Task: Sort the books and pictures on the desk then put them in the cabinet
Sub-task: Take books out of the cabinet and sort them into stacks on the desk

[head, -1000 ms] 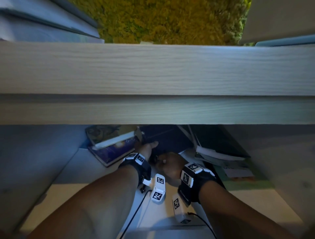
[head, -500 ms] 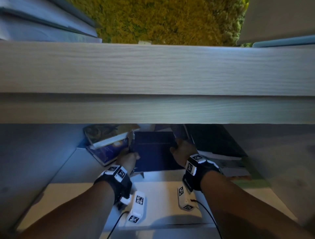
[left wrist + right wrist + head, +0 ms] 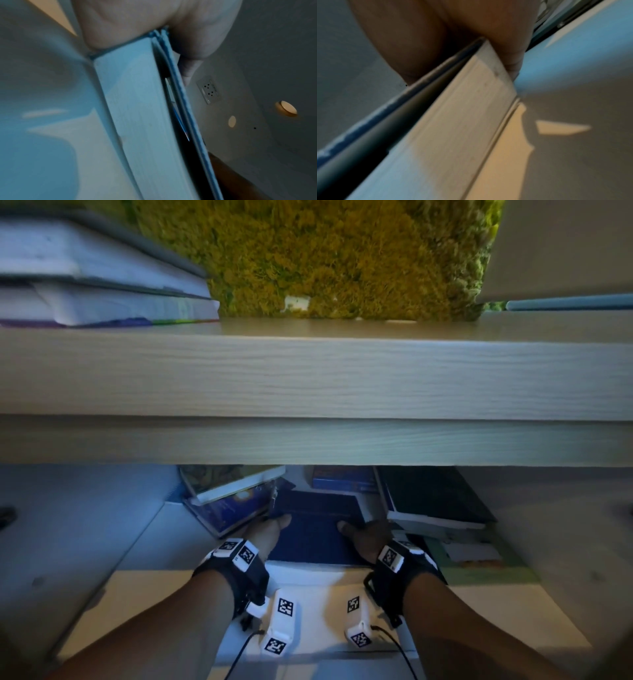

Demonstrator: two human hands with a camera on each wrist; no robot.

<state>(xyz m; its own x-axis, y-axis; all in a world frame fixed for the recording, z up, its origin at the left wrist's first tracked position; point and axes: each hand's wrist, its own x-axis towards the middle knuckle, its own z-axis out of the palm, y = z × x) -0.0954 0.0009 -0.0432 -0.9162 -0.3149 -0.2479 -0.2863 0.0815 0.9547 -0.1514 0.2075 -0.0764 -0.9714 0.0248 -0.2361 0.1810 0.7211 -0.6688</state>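
A thick dark blue book (image 3: 313, 537) lies flat in the middle of the low cabinet shelf (image 3: 144, 542). My left hand (image 3: 265, 530) grips its left side, thumb on the cover. My right hand (image 3: 364, 534) grips its right side the same way. In the left wrist view the book's page block (image 3: 142, 108) runs away from my palm under a blue cover. In the right wrist view the pale page edge (image 3: 453, 121) sits between my thumb and fingers. My fingers under the book are hidden.
A leaning pile of books (image 3: 229, 494) stands left of the blue book, and a black-covered stack (image 3: 435, 505) lies on its right over green picture sheets (image 3: 479, 563). The wooden shelf board (image 3: 315, 398) overhangs the opening. More books (image 3: 96, 285) rest on top, beside a moss panel (image 3: 325, 251).
Both hands have spread from the middle to the two sides of the blue book and pulled back toward me. The book now lies flat with more of its cover showing.
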